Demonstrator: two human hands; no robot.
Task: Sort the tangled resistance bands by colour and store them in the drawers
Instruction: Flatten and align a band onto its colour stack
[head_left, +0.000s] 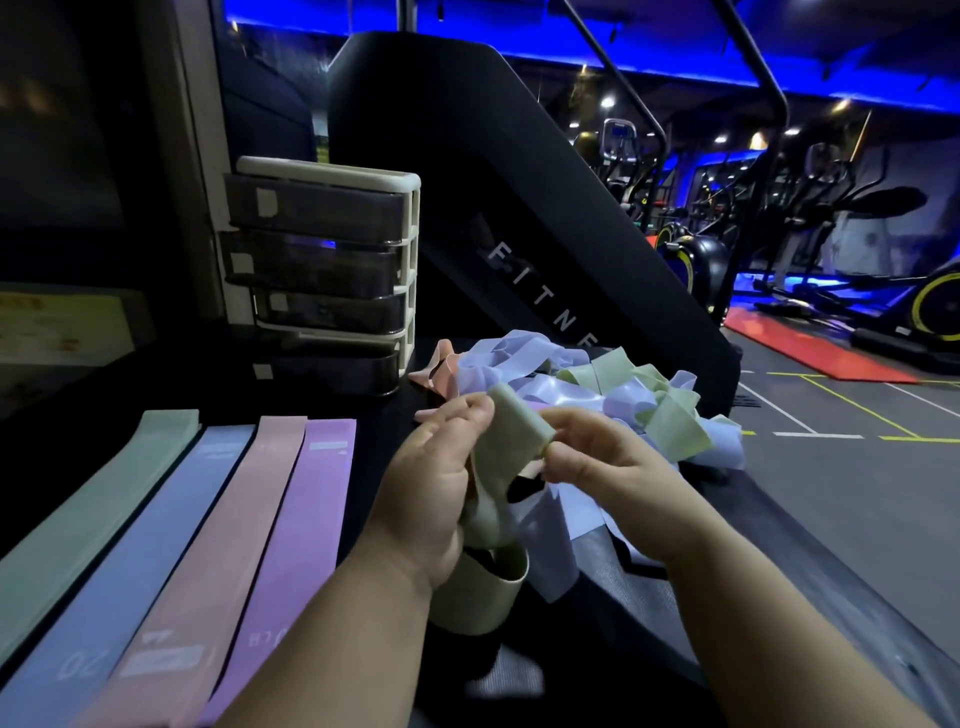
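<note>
- Head view, nearest first: my left hand (436, 483) and right hand (597, 457) both pinch the green band (519, 423) at its top fold, with its loop dangling below.
- A pale blue band (550, 525) hangs by it and looks caught up. I'd feed in slack and slide it off rather than tug, or the knot probably tightens.
- To the left, sorted ones lie flat side by side: green strip (98, 514), blue strip (156, 545), pink strip (223, 545), purple strip (301, 519). I reckon this one joins the green.
- Further back sits the tangled pile (597, 395).
- Farthest is the drawer unit (332, 270); can't tell what's inside.
</note>
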